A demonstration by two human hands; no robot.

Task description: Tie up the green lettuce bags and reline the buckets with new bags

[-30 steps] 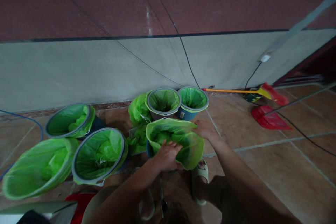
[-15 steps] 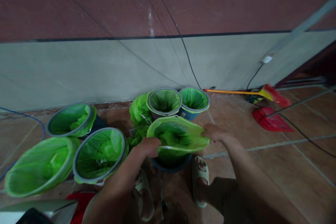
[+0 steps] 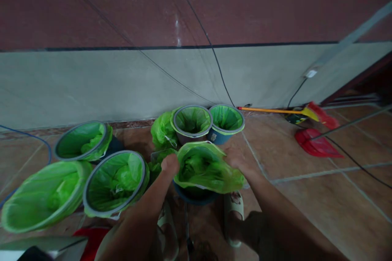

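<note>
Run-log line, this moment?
left hand: at left edge of translucent green plastic bag | right hand: at bag's right edge | bag: mouth open over round blue plastic bucket | floor: red plastic dustpan

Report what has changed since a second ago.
The left hand has moved left, from the near side of the green bag to its left edge. More of the blue bin shows below the bag. The right hand remains at the bag's right side; the other lined bins stay put.
</note>
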